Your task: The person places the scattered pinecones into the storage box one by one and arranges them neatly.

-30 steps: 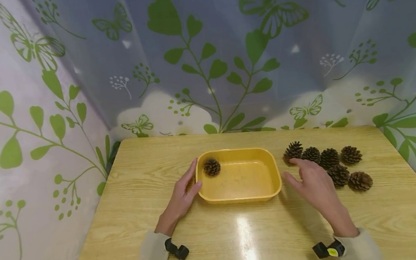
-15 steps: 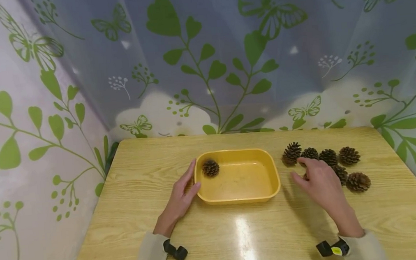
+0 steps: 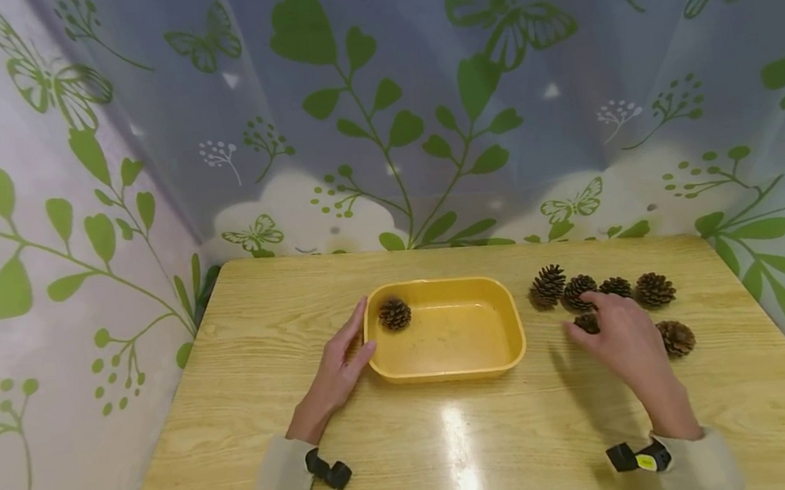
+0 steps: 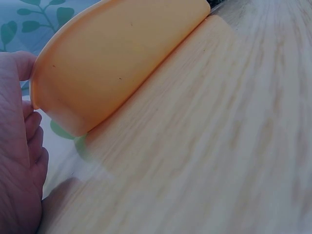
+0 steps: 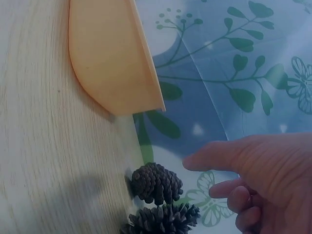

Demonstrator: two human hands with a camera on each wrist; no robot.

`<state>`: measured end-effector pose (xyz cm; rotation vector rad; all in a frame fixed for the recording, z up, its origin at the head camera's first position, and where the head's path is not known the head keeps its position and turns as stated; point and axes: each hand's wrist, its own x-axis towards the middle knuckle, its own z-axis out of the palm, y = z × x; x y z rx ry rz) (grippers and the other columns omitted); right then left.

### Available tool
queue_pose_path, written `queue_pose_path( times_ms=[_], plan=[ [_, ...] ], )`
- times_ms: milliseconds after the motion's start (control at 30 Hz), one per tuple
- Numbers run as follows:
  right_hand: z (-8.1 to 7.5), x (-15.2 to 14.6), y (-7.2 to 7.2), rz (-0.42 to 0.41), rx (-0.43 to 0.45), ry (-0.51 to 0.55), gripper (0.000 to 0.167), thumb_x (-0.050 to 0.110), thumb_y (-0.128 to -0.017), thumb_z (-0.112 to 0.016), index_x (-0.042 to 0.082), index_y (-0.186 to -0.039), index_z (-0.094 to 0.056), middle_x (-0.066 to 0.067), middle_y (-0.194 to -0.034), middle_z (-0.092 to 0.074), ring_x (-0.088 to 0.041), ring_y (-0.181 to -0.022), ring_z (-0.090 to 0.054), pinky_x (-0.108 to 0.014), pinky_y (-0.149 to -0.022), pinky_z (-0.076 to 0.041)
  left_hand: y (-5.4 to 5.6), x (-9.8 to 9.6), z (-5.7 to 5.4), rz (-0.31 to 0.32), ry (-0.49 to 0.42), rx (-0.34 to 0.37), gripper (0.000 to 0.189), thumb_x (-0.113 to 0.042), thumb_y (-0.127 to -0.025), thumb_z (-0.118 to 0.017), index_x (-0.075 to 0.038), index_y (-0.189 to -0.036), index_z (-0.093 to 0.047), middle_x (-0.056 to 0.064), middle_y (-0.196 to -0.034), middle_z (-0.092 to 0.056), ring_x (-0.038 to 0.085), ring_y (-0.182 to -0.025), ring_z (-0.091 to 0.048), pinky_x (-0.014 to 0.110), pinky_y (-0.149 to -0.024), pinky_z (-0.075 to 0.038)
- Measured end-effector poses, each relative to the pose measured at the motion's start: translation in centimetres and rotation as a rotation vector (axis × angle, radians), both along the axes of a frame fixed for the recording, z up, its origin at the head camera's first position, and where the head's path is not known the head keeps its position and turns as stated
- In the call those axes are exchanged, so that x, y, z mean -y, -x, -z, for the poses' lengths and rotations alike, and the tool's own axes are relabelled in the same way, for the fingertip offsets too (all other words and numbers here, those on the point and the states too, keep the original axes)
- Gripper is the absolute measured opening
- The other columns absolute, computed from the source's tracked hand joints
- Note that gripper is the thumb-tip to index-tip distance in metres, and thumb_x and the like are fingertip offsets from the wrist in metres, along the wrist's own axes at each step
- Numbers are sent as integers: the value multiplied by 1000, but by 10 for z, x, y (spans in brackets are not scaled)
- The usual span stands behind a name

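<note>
A yellow plastic tub (image 3: 448, 368) stands on the table with one pine cone (image 3: 395, 314) in its far left corner. My left hand (image 3: 333, 371) holds the tub's left end, its thumb at the rim, as the left wrist view also shows. To the right of the tub, my right hand (image 3: 625, 337) hovers over a group of pine cones, thumb and forefinger spread apart with nothing between them. A pine cone (image 3: 587, 324) shows partly beneath that hand. In the right wrist view, a pine cone (image 5: 157, 183) lies below the thumb and fingers, apart from them.
Along the back right of the wooden table (image 3: 264, 303) sit more pine cones, among them an upright one (image 3: 548, 286) and one by the right wrist (image 3: 676, 338). Leaf-and-butterfly patterned curtains (image 3: 382, 121) hang behind the table and at its left.
My right hand has moved right, away from the tub and over the pine cones, uncovering the ones at the back left of the group. The left hand stays on the tub.
</note>
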<state>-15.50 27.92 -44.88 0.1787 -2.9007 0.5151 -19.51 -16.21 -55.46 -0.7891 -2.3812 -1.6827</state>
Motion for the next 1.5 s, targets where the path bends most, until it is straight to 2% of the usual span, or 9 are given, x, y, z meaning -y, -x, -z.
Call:
queue_pose_path(
  times_ms=[333, 500, 667, 767, 867, 1000, 1100, 1300, 1500],
  plan=[
    [0, -12, 0, 15, 69, -33, 62, 29, -89, -83, -13, -131, -63, -3, -57, -50, -18, -44, -37, -31, -42, -27, 0, 0, 1, 6, -8, 1, 67, -15, -108, -56, -12, -167, -24, 11, -172, -25, 22, -159, -23, 29, -129, -18],
    [1, -16, 1, 30, 104, -62, 63, 30, -88, -83, -15, -129, -64, -19, -76, -65, -18, -47, -43, -32, -42, -32, 1, 0, 2, 6, -13, 1, 67, -15, -108, -56, -11, -167, -24, 9, -172, -24, 24, -159, -23, 29, -129, -18],
    [5, -19, 1, 43, 133, -76, 64, 31, -88, -83, -16, -128, -64, -30, -91, -69, -20, -49, -49, -33, -42, -36, 2, 0, 3, 6, -9, -9, 67, -15, -108, -56, -10, -167, -24, 9, -172, -25, 25, -159, -23, 28, -128, -19],
    [7, -21, 2, 46, 145, -82, 64, 31, -89, -83, -16, -127, -65, -29, -89, -69, -19, -49, -49, -33, -42, -35, 3, 1, 3, 3, -5, -9, 67, -15, -108, -56, -11, -167, -24, 7, -172, -25, 25, -158, -24, 28, -128, -19],
    [8, -22, 3, 44, 161, -86, 62, 31, -90, -82, -16, -127, -65, -22, -78, -68, -19, -47, -49, -33, -41, -35, 3, 1, 3, 2, -6, -5, 67, -16, -108, -56, -13, -167, -24, 5, -172, -25, 23, -159, -23, 29, -129, -19],
    [10, -24, 3, 45, 181, -93, 61, 32, -91, -81, -17, -125, -65, -15, -70, -66, -22, -49, -53, -33, -40, -38, 3, 0, 4, 8, -9, -7, 67, -15, -108, -56, -12, -167, -24, 9, -172, -25, 23, -159, -23, 29, -129, -19],
    [11, -26, 4, 47, 194, -101, 61, 33, -91, -80, -17, -124, -66, -21, -77, -69, -27, -54, -60, -35, -41, -42, 3, 1, 4, 12, -11, -12, 67, -14, -108, -56, -11, -167, -24, 12, -172, -25, 23, -159, -23, 29, -129, -19],
    [11, -29, 5, 46, 209, -111, 61, 34, -91, -80, -17, -122, -67, -31, -93, -71, -38, -65, -66, -40, -46, -49, 3, 0, 5, 13, -14, -8, 67, -13, -108, -56, -12, -167, -24, 7, -172, -25, 23, -159, -23, 30, -129, -19],
    [11, -31, 6, 41, 201, -98, 60, 34, -91, -81, -17, -119, -68, -29, -88, -71, -37, -63, -65, -40, -45, -48, 4, 1, 5, 10, -13, -4, 67, -14, -108, -56, -12, -167, -24, 6, -172, -24, 22, -159, -22, 30, -129, -18]
  ],
)
